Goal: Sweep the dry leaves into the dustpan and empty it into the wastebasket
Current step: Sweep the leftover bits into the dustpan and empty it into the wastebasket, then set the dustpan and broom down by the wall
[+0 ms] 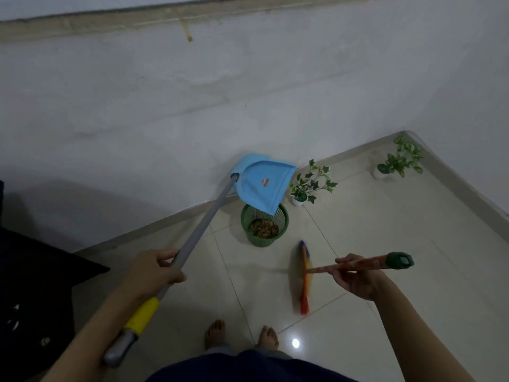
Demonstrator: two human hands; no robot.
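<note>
Left hand (pixel 154 271) grips dustpan (pixel 263 183) handle, tipped over wastebasket (pixel 265 228); right hand (pixel 358 277) holds broom (pixel 305 277).

Blue dustpan (pixel 263 183) tipped over green wastebasket (pixel 264 229), dry leaves (pixel 264 228) inside

Dustpan (pixel 261 181) lip overlaps the near rim of the wastebasket (pixel 265 226), hiding part of its mouth; the dry leaves (pixel 264 228) inside read only as a brown mass. Label on the pan too small to read. Left hand (pixel 154 271) covers a section of the grey pole. Dark object (pixel 35 285) at left cut by the frame edge, unidentifiable. Both forearms cropped at the bottom edge.
</note>
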